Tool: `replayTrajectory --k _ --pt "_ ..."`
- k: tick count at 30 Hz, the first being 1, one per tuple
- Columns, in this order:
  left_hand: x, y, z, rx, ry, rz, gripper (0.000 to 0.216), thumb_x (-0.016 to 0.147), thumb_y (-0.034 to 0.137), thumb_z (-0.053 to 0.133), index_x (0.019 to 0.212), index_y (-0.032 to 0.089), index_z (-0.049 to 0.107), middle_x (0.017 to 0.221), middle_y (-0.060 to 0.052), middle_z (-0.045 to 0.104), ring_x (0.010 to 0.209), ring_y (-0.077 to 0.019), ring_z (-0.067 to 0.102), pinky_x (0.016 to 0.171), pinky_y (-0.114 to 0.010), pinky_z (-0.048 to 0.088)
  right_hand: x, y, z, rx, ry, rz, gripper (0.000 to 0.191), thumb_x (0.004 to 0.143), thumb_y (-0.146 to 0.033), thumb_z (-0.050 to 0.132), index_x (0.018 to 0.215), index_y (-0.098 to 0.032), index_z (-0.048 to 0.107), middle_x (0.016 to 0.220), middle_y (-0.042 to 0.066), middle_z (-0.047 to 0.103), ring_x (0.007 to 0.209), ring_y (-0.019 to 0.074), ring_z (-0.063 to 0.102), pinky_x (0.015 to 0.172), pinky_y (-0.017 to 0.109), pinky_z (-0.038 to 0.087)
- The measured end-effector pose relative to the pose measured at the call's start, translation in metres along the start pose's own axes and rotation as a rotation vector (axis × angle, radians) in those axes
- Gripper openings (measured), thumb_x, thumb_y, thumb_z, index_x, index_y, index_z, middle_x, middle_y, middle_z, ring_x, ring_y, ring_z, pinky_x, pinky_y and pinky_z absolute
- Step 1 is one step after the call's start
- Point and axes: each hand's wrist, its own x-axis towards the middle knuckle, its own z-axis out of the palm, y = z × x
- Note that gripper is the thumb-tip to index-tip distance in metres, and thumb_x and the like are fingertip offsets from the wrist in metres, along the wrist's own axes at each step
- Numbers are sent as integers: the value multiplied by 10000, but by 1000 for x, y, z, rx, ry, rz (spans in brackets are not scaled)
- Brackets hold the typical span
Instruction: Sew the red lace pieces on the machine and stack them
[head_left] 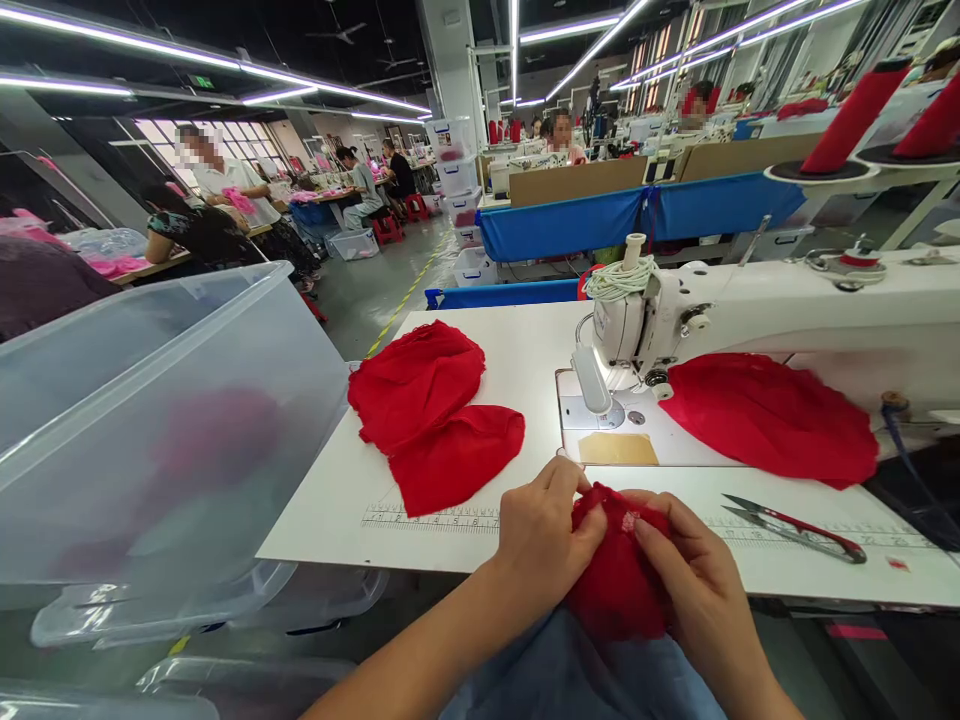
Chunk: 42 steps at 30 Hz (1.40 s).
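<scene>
My left hand [541,530] and my right hand [686,565] both pinch a bunched piece of red lace fabric [616,575] at the near edge of the white sewing table [525,370]. The fabric hangs down over my lap. Straight ahead stands a white sewing machine [750,310], its needle area [600,395] lit. Red fabric pieces lie stacked to the left [431,415], and another red piece [765,415] lies under the machine arm.
Thread snips with a red handle [799,528] lie on the table at my right. A large clear plastic bin [150,420] stands at left, holding blurred red cloth. Red thread cones [855,115] sit behind the machine. Other workers sit at tables in the background.
</scene>
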Motion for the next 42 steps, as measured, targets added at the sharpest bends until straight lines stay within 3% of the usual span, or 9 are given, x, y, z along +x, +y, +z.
replayTrajectory --k 5,9,16,23,26,30,33,37,42 --pt "4 2 -5 -98 -130 -83 328 743 106 496 1038 204 598 890 7 670 612 -113 551 613 -258 426 5 0 -5 -2 -143 48 265 746 -448 718 751 -201 620 791 23 619 639 156 505 537 241 390" --pt "11 3 -11 -226 -255 -158 233 737 107 513 888 218 653 870 16 670 678 -122 553 635 -251 425 6 2 -6 -26 -162 66 303 757 -442 710 700 -214 518 673 -26 521 581 128 442 504 220 344" --pt "17 -3 -12 -428 -333 -291 152 761 163 553 855 208 664 790 35 643 544 -82 460 525 -225 365 8 0 0 108 -10 207 516 680 -482 795 1094 -258 584 893 20 673 702 196 617 624 292 487" --pt "10 -3 -12 -220 -211 -34 180 789 95 505 873 180 640 878 -18 659 645 -111 542 589 -238 409 14 0 3 232 6 211 293 675 -375 841 731 -220 598 716 -32 607 620 114 522 555 187 419" --pt "9 -2 -15 -243 -234 -25 169 795 103 531 897 190 635 897 -14 664 684 -121 576 607 -236 436 12 2 7 126 45 41 309 656 -364 853 698 -210 588 850 -15 610 743 129 553 634 187 456" --pt "9 -4 -19 -248 -234 13 146 841 107 529 878 198 638 887 -7 680 760 -135 626 660 -233 473 8 3 10 36 45 35 310 687 -414 822 834 -241 611 845 -13 614 633 117 530 549 203 451" --pt "8 -9 -17 -116 -117 92 161 879 97 495 884 187 628 860 -11 686 734 -134 639 631 -229 475 5 5 9 -25 30 34 357 690 -441 814 925 -251 624 759 -18 599 622 134 533 553 224 449" --pt "4 -14 -13 41 19 204 156 924 116 473 899 175 615 855 -15 684 688 -123 639 567 -213 457 7 10 2 -123 -108 -54 302 807 -468 711 711 -204 600 640 -26 475 575 115 413 516 225 355" --pt "3 -13 -15 26 42 271 147 956 154 465 934 176 608 852 -12 685 707 -107 653 608 -179 485 24 14 -8 -27 -6 -209 240 824 -433 702 763 -222 605 876 18 566 765 156 528 628 231 441"
